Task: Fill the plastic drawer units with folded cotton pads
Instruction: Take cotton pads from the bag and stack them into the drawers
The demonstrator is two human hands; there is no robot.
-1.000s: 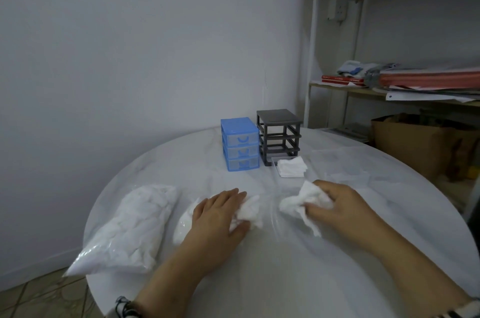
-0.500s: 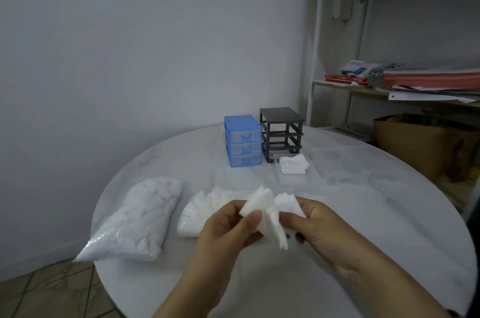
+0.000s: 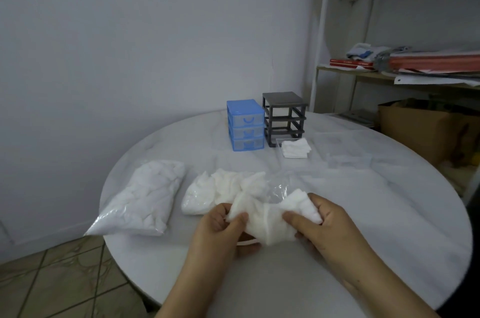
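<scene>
Near the table's front edge, left hand (image 3: 220, 229) and right hand (image 3: 322, 224) each grip the white cotton pad (image 3: 262, 216); the clear drawer (image 3: 279, 145) holding folded pads (image 3: 296, 148) sits before the grey frame (image 3: 284, 117), beside the closed blue three-drawer plastic unit (image 3: 245, 125).

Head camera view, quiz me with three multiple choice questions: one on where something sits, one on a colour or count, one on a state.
1. The blue drawer unit stands where?
A. left of the dark grey frame
B. on the shelf
C. on the floor

2. How many drawers show in the blue unit?
A. one
B. three
C. five

3. The hands are?
A. flat on the table
B. both gripping a cotton pad
C. opening a drawer

Answers: 1 A, they stand side by side; 2 B, three stacked fronts; 3 B, left hand and right hand pinch its ends.
</scene>
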